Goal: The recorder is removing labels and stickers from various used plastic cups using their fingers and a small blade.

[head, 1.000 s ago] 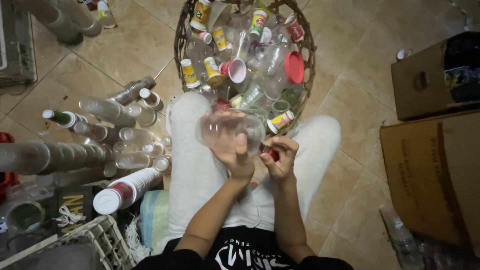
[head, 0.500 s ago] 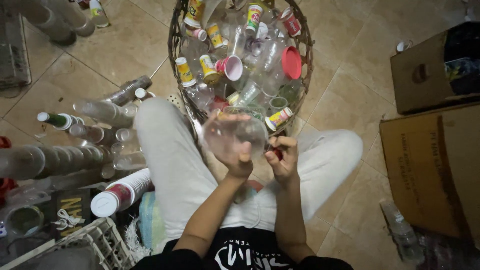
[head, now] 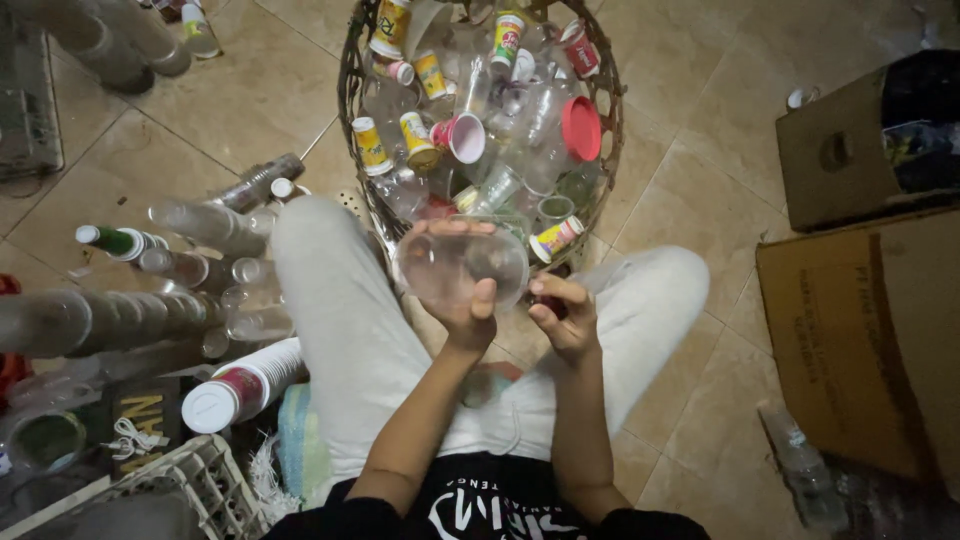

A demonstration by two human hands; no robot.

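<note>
Two hands at work: my left hand point(head: 462, 300) wraps its fingers around a clear plastic cup point(head: 460, 265); my right hand point(head: 562, 315) pinches its red label strip point(head: 545, 300). Beyond them, a wicker basket point(head: 352, 120) holds yellow-labelled cups point(head: 370, 145).

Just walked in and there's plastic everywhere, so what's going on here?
A person sits on the tiled floor with legs spread around a wicker basket full of plastic cups and bottles. The left hand holds a clear plastic container above the lap, while the right hand pinches a small dark red piece at its edge. Stacks of nested cups lie to the left, cardboard boxes to the right.
</note>
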